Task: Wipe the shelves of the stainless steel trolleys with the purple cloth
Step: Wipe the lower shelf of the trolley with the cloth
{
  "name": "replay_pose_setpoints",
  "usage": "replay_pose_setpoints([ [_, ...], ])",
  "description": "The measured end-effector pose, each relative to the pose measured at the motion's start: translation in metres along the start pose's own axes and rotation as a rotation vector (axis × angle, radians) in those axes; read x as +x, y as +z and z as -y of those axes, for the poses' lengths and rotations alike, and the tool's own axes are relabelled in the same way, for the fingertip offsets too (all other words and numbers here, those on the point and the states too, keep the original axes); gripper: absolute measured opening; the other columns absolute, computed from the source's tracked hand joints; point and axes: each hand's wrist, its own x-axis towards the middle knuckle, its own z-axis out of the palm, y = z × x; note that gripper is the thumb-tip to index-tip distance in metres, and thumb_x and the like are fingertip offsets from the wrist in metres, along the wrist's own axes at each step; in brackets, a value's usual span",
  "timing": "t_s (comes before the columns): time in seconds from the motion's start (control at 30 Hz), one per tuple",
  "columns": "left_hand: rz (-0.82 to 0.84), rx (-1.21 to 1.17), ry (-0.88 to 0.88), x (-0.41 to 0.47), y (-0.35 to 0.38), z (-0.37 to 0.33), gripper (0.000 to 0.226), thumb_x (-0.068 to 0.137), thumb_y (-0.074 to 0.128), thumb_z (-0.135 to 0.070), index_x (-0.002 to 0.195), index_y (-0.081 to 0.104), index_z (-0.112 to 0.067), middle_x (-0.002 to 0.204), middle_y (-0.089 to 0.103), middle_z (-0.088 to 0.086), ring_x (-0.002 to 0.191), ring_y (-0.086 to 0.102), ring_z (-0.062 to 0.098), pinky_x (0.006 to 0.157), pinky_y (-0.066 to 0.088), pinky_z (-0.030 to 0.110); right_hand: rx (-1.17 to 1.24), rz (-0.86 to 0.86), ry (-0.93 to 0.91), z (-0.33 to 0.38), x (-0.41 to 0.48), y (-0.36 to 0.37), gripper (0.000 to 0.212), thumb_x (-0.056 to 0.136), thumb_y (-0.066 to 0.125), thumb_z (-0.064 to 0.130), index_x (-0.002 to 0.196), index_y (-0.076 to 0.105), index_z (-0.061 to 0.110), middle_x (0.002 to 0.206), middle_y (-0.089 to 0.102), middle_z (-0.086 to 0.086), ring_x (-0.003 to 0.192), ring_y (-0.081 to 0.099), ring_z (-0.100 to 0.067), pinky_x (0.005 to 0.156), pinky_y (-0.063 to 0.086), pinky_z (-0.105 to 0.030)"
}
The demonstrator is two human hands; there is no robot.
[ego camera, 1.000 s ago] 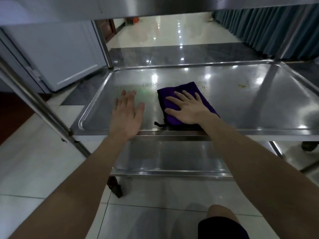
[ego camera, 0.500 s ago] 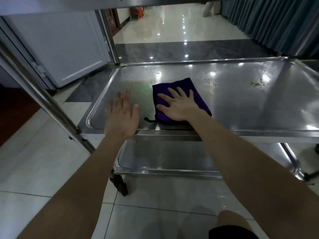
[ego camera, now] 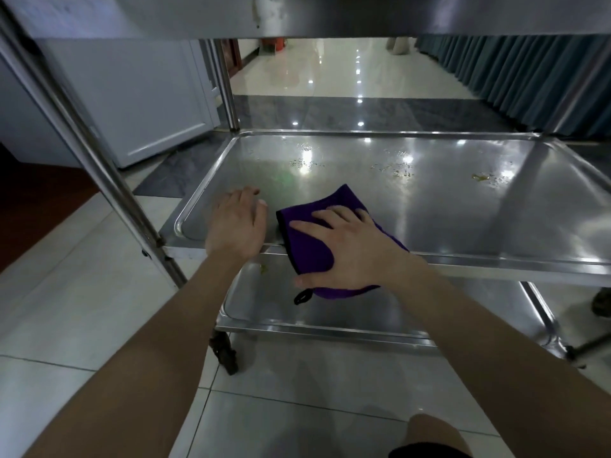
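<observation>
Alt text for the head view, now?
The right hand presses a purple cloth onto the near edge of a steel trolley's middle shelf, cloth overhanging the rim. The left hand rests beside it; residue specks lie farther back.

Open room is seen across the right of the middle shelf (ego camera: 446, 219). It is roofed by the top shelf (ego camera: 363, 14), and the left is blocked by a steel post (ego camera: 99, 160).
</observation>
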Motion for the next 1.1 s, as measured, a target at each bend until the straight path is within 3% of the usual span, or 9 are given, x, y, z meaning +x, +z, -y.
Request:
replay_pose_setpoints([
  [0.07,-0.007,0.011,0.012,0.000,-0.001,-0.001,0.058,0.107,0.027,-0.037,0.134,0.066,-0.004,0.132,0.069,0.018,0.127,0.058,0.039,0.116,0.039,0.050,-0.055,0.067,0.004,-0.005,0.010,-0.001,0.129,0.067,0.053,0.105,0.170,0.005,0.046,0.181,-0.001,-0.001,0.166,-0.005,-0.030,0.127,-0.004,-0.072],
  [0.13,-0.029,0.005,0.020,0.000,-0.001,-0.002,0.056,0.107,0.029,-0.036,0.132,0.067,-0.004,0.130,0.069,0.018,0.126,0.058,0.039,0.115,0.040,0.050,-0.086,0.083,0.016,-0.006,0.016,0.008,0.131,0.069,0.064,0.098,0.171,0.002,0.043,0.181,-0.005,-0.003,0.166,-0.005,-0.034,0.127,0.001,-0.074],
  [0.27,-0.082,0.001,0.041,0.004,0.001,0.003,0.053,0.107,0.031,-0.034,0.127,0.069,-0.003,0.124,0.071,0.017,0.119,0.059,0.039,0.109,0.044,0.052,-0.178,-0.029,0.019,-0.004,0.022,0.025,0.103,0.094,0.067,0.068,0.171,0.005,0.040,0.181,0.006,-0.008,0.165,0.010,-0.037,0.129,0.015,-0.067],
  [0.4,-0.091,-0.029,0.027,0.006,0.004,0.009,0.039,0.110,0.038,-0.028,0.113,0.070,-0.006,0.108,0.071,0.016,0.101,0.062,0.039,0.092,0.049,0.049,-0.120,0.025,0.053,0.011,0.015,0.029,0.085,0.108,0.061,0.044,0.172,0.005,0.040,0.181,0.007,-0.003,0.166,0.008,-0.031,0.133,0.007,-0.058],
  [0.5,-0.046,-0.031,0.023,0.006,0.001,0.007,0.031,0.113,0.044,-0.022,0.110,0.070,-0.005,0.105,0.068,0.016,0.100,0.059,0.037,0.094,0.045,0.048,0.083,0.026,0.110,0.025,-0.002,0.018,0.074,0.107,0.060,0.026,0.171,0.023,0.035,0.177,0.027,0.001,0.164,0.020,-0.025,0.134,0.008,-0.046],
  [0.6,0.099,-0.035,0.004,-0.002,-0.016,-0.001,0.027,0.112,0.048,-0.020,0.121,0.069,-0.004,0.116,0.068,0.016,0.108,0.060,0.037,0.099,0.049,0.050,0.239,0.036,0.226,0.038,-0.026,-0.008,0.073,0.099,0.063,0.009,0.165,0.041,0.031,0.164,0.050,0.003,0.149,0.046,-0.024,0.125,0.027,-0.037],
  [0.7,0.242,-0.087,-0.078,-0.021,-0.058,-0.017,0.031,0.110,0.055,-0.023,0.136,0.064,-0.007,0.124,0.066,0.015,0.112,0.061,0.036,0.102,0.051,0.050,0.300,0.058,0.379,0.052,-0.055,-0.044,0.072,0.095,0.066,0.010,0.161,0.048,0.034,0.149,0.063,0.005,0.126,0.064,-0.026,0.100,0.050,-0.039],
  [0.9,0.596,-0.270,-0.282,-0.064,-0.188,-0.055,0.034,0.105,0.064,-0.012,0.139,0.066,-0.010,0.139,0.068,0.010,0.119,0.068,0.030,0.104,0.053,0.038,0.399,0.129,0.530,0.107,-0.123,-0.143,0.066,0.099,0.060,0.014,0.159,0.050,0.038,0.138,0.069,0.005,0.118,0.066,-0.023,0.094,0.049,-0.033],
  [1.1,0.751,-0.311,-0.290,-0.084,-0.330,-0.081,0.027,0.106,0.064,-0.025,0.107,0.062,-0.052,0.107,0.069,-0.022,0.090,0.065,-0.006,0.074,0.048,0.010,0.563,0.067,0.554,0.169,-0.143,-0.265,0.057,0.099,0.066,0.017,0.148,0.059,0.045,0.131,0.073,0.017,0.111,0.068,-0.009,0.086,0.046,-0.022],
])
